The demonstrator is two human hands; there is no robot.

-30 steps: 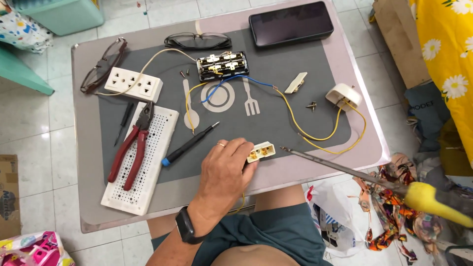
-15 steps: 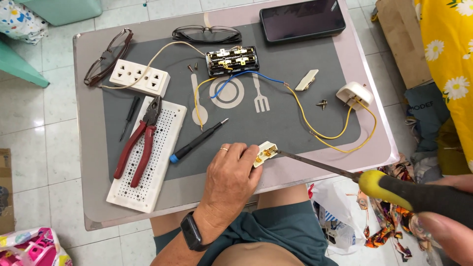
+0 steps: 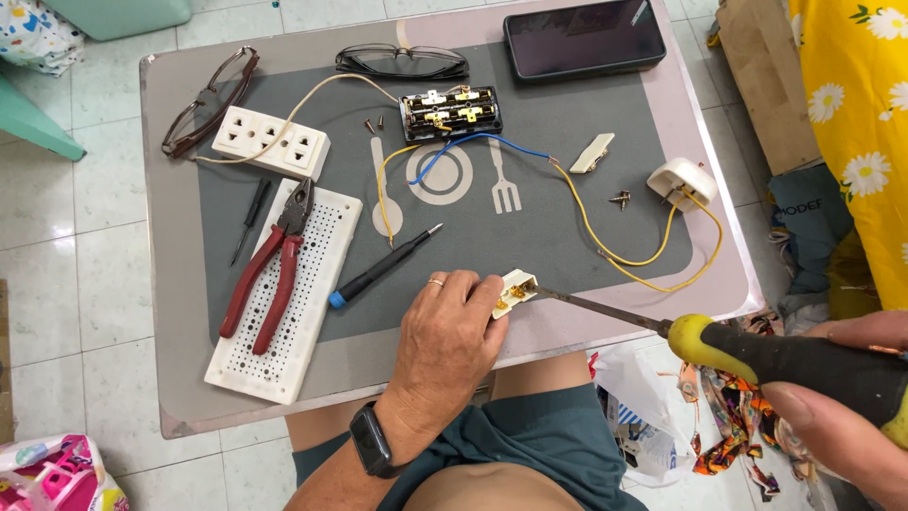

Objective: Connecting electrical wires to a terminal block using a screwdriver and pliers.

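Two hands busy | our left hand [image 3: 445, 345] pinches the small white plug part [image 3: 512, 291] at the table's [image 3: 170, 378] near edge | our right hand [image 3: 842, 416] grips the long screwdriver [image 3: 757, 352], tip touching that part | red pliers [image 3: 265, 274] far left.

We seem to be at home, not in a workshop: the small surface [image 3: 180, 378] carries a dining placemat [image 3: 567, 142] printed with plate and cutlery, standing on a pale tiled floor [image 3: 76, 274], with a yellow daisy-print cloth [image 3: 851, 104] far right and bags [image 3: 653, 416] lying near us.
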